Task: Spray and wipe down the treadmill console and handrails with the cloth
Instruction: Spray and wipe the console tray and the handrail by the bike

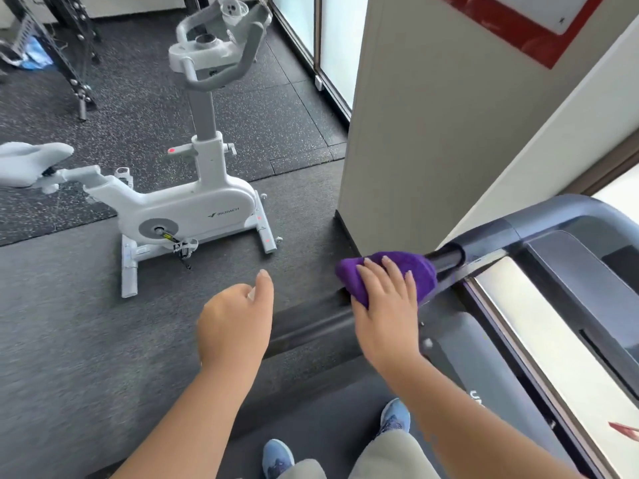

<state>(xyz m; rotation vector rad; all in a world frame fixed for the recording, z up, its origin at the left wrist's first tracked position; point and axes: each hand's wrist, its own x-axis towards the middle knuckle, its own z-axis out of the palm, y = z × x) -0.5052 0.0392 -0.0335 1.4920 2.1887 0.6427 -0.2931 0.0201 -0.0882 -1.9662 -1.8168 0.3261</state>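
Wrapping fingers (383,267) of right hand (383,299): curled over purple cloth (411,271), cloth draped round end of left treadmill handrail (446,259). Advice: keep grip snug, draw cloth along full rail. Left hand (235,323): empty, fingers loosely curled. Surroundings: speckled rubber floor (69,340), white exercise bike (186,209), pillar (397,133).
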